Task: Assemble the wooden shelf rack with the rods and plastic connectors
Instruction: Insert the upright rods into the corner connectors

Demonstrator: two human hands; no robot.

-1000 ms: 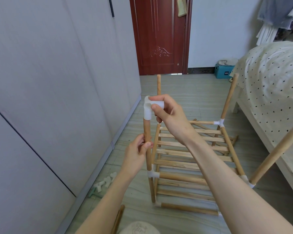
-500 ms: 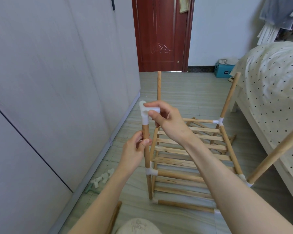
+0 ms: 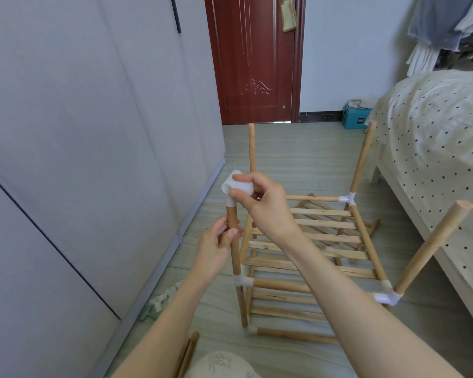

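A partly built wooden shelf rack (image 3: 311, 241) stands on the floor with slatted shelves and white plastic joints. At its near left corner rises an upright rod (image 3: 234, 241). My left hand (image 3: 216, 246) grips that rod below its top. A white plastic corner connector (image 3: 235, 186) sits on the rod's top end, and my right hand (image 3: 260, 200) pinches it from the right. Three more upright rods stand bare at the other corners, such as the near right rod (image 3: 434, 246).
Spare white connectors (image 3: 164, 296) lie on the floor by the wardrobe (image 3: 79, 159) on the left. Loose rods (image 3: 187, 356) lie near my knee. A bed (image 3: 434, 159) runs along the right. A red door (image 3: 251, 58) is at the back.
The connector and rod top have shifted slightly left and my right hand has turned over the connector. My left hand keeps its grip on the rod.
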